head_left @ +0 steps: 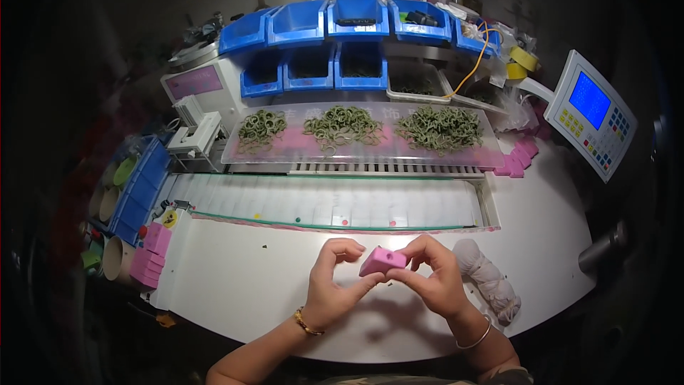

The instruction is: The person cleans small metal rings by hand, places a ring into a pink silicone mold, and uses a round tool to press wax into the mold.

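The right hand (pixel 436 281) has its thumb and forefinger clamped on the right end of a pink block (pixel 379 264). The left hand (pixel 333 281) stands loosely apart: its thumb reaches to the block's lower edge, perhaps touching it, while its curled fingers are clear of the block. The block is held up off the bench (pixel 235 260), above the middle of its near edge, tilted with a small hole showing in its upper face. That slant seems meant to keep the hole in sight, and the left thumb probably steadies the block from below.

Just right of the right hand, toward the bench's right edge, lies a bundle of white cloth (pixel 484 276), near enough to grab but out of the way. A dark flask (pixel 603 248) leans at the right edge.

Beyond the hands, a long clear cover (pixel 335 199) runs across the bench. Behind it, toward the far edge, a clear tray (pixel 233 155) carries three piles of green rings (pixel 343 128), likely kept apart as separate lots. More pink blocks (pixel 151 260) are stacked at the left edge, perhaps to be within reach. Blue bins (pixel 298 33) stand in two rows along the far edge, apparently angled so their contents can be seen, and a control panel (pixel 591 114) faces in from the far right corner
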Demonstrator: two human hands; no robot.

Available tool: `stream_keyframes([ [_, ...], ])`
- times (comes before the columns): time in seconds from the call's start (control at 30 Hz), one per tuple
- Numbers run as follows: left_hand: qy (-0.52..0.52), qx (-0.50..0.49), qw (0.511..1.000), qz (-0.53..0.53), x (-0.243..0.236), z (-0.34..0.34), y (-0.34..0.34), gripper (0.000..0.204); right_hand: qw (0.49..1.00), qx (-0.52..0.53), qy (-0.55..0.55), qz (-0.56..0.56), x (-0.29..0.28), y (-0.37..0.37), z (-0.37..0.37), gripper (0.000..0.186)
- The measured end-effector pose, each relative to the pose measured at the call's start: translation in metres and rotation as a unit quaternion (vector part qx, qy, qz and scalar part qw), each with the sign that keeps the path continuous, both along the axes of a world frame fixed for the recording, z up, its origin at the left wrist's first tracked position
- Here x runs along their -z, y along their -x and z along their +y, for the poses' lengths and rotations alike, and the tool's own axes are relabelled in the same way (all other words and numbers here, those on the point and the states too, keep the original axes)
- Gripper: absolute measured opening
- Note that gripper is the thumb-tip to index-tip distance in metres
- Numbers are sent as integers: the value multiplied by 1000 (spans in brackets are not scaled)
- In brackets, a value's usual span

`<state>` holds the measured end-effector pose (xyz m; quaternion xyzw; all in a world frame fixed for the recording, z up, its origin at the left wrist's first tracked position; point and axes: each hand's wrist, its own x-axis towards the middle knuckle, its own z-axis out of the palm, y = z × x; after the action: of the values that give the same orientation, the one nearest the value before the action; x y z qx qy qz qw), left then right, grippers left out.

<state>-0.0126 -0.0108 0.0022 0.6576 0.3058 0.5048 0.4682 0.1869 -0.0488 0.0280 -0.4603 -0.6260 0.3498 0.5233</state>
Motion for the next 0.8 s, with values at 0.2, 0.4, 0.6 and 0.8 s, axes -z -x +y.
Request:
stream_keyframes([
  [0.2, -165, -73, 969, 167, 5, 7, -5, 41, 974, -15, 180, 136, 14, 13, 16, 25],
  [0.4, -92, -244, 932, 250, 45, 115, 54, 29, 965, -38, 204, 161, 19, 6, 16, 42],
  [0.6, -87, -315, 857, 399, 46, 153, 90, 31, 947, -39, 259, 186, 10, 4, 23, 36],
  [0.8, -209, -365, 846, 327, 22, 140, 54, 44, 911, -36, 308, 271, 25, 12, 57, 38],
])
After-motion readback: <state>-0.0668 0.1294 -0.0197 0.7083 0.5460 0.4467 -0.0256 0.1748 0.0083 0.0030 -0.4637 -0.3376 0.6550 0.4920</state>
